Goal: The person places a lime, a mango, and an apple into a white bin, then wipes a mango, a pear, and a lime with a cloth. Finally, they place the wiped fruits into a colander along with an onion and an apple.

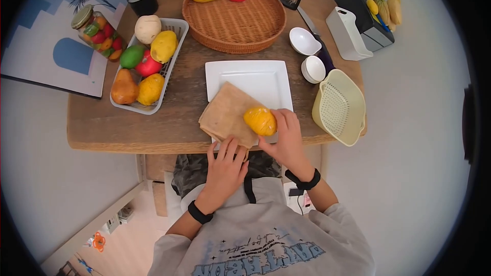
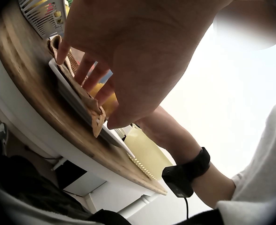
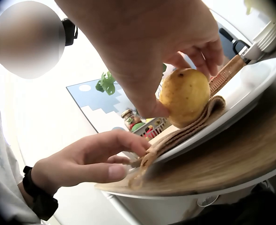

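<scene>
A folded brown cloth (image 1: 225,110) lies over the left and front part of a white square plate (image 1: 261,74). On the cloth's right side is a yellow fruit (image 1: 260,121), rounded and spotted in the right wrist view (image 3: 185,97). My right hand (image 1: 289,140) holds this fruit between thumb and fingers. My left hand (image 1: 223,171) rests its spread fingertips at the cloth's front edge; the left wrist view shows those fingers over the cloth (image 2: 84,93).
A grey basket (image 1: 171,66) of fruit and a jar (image 1: 99,33) stand left. Behind the plate is a round wicker tray (image 1: 235,25) with two fruits. White bowls (image 1: 305,41), a knife (image 1: 308,21) and a pale yellow colander (image 1: 340,107) are right.
</scene>
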